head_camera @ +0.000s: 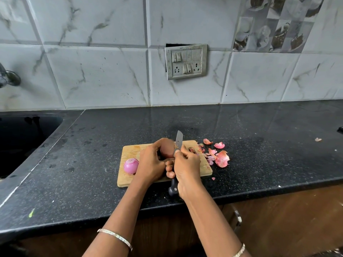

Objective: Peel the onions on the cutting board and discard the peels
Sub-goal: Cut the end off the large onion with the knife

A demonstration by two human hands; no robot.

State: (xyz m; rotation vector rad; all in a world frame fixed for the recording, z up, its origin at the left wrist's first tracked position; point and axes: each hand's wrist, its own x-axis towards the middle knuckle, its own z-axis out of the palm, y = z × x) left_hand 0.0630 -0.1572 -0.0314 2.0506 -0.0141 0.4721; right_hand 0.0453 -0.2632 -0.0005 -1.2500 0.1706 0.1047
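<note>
My left grip (151,163) wraps the unpeeled onion (167,149), steadying it while my right grip (186,164) clasps the knife (178,140) to lift skin.

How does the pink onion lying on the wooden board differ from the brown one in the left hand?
The peeled pink onion shows glossy bare flesh; the brown-skinned onion still wears its dry skin. The pink one rests untouched on the wooden cutting board; the brown one is gripped by the left hand, with the black-handled knife in the right hand against it. Both are round and whole.
</note>
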